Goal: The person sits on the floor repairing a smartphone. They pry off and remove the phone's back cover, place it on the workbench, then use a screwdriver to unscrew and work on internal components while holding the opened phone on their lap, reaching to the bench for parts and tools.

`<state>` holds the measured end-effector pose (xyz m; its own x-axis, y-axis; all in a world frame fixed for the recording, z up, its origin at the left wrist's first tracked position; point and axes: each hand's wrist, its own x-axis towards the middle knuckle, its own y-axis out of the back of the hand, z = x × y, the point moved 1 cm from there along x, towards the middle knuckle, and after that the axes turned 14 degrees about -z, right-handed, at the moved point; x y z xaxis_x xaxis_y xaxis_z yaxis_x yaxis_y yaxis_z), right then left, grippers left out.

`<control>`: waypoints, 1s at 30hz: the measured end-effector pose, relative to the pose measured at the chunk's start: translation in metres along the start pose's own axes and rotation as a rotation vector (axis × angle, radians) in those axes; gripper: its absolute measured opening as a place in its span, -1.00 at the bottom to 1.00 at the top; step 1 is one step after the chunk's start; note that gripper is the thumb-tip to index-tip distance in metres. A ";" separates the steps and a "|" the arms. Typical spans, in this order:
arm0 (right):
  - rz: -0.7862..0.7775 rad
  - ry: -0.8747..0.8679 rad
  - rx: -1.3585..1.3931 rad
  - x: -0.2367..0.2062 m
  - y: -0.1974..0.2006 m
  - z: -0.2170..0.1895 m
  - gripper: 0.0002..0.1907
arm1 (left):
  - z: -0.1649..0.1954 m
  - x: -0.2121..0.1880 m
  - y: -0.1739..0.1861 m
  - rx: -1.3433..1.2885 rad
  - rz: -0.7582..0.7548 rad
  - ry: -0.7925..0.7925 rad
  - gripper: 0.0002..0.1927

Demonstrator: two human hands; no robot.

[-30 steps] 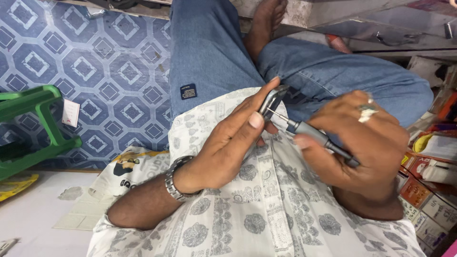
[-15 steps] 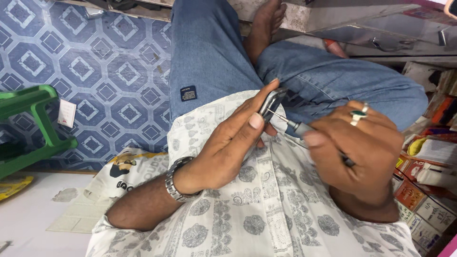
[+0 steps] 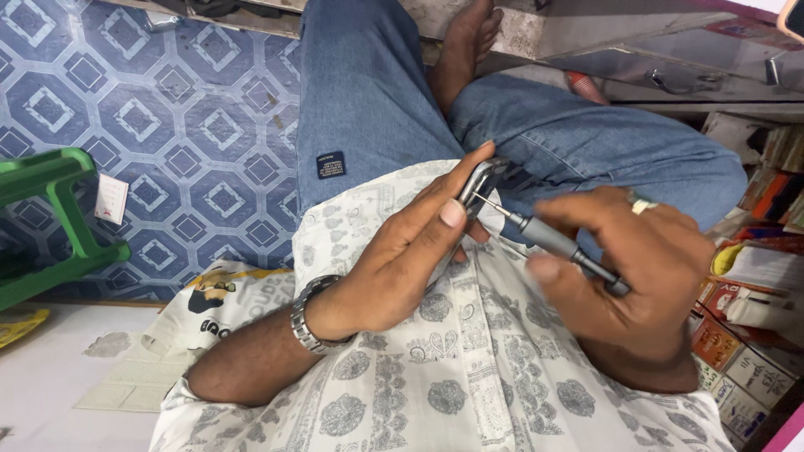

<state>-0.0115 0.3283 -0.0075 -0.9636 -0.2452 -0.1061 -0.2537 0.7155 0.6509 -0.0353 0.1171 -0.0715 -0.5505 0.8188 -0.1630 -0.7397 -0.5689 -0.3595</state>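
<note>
The right hand has drawn back, its grip closed on the screwdriver, tip on the phone clasped in the left hand.

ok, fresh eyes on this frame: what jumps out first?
Mid-frame, the left hand grips a small silver-edged device over the lap while the right hand sets the tip of a slim grey precision screwdriver against it. Next, the blue geometric-patterned floor at upper left, with a green plastic stool at the left edge. Stacked coloured boxes crowd the right edge.
</note>
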 end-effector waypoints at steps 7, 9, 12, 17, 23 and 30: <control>-0.010 0.287 0.053 0.005 0.001 -0.002 -0.75 | -0.003 0.000 -0.001 -0.184 -0.043 -0.032 -0.33; -0.015 0.268 0.062 0.004 0.004 -0.002 -0.73 | -0.002 0.000 0.001 -0.245 -0.065 -0.063 -0.33; -0.011 0.267 0.089 0.003 0.007 -0.001 -0.71 | -0.001 -0.001 0.001 -0.330 -0.062 -0.063 -0.32; 0.094 0.159 0.286 0.000 -0.002 0.009 -0.76 | 0.000 0.002 0.002 -0.460 -0.070 -0.081 -0.32; 0.148 0.076 0.474 -0.010 -0.012 0.015 -0.76 | 0.004 -0.001 -0.004 -0.384 -0.097 -0.098 -0.36; 0.099 0.354 0.644 0.002 0.000 0.040 -0.76 | 0.019 -0.009 0.011 -0.362 -0.320 -0.034 -0.44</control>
<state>-0.0169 0.3538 -0.0381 -0.9275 -0.2783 0.2496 -0.2710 0.9605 0.0639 -0.0457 0.1023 -0.0567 -0.3341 0.9419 0.0356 -0.6948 -0.2206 -0.6845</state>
